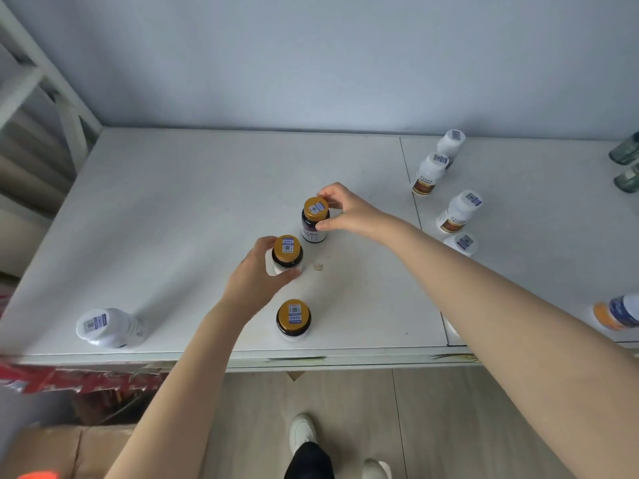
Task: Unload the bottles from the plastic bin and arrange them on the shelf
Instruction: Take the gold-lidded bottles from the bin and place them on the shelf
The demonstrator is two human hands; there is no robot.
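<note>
- The left hand is wrapped around the body of the middle gold-capped bottle, with the thumb on the near side and the fingers on the far side. The bottle is upright. Its base is partly hidden, so I cannot tell whether it rests on the shelf.
- The right hand pinches the far gold-capped bottle near its top, with the forefinger behind the cap and the thumb at the shoulder. This dark bottle stands upright on the shelf, just beyond the middle one.
- The near gold-capped bottle stands untouched close to the front edge of the shelf. The three gold caps form a rough line running away from the person, and each cap carries a small printed code sticker.
- A small pale scrap lies on the shelf just right of the middle bottle.
- A white bottle stands alone near the front left of the shelf, well apart from the others.
- Four white-capped bottles sit in a loose row on the right-hand shelf panel. The nearest is partly hidden behind the right forearm.
- At the far right edge are an orange-and-blue bottle and two green glass bottles.
- Below the shelf front are a wood-look floor, white shoes, red packaging and a cardboard box.
</note>
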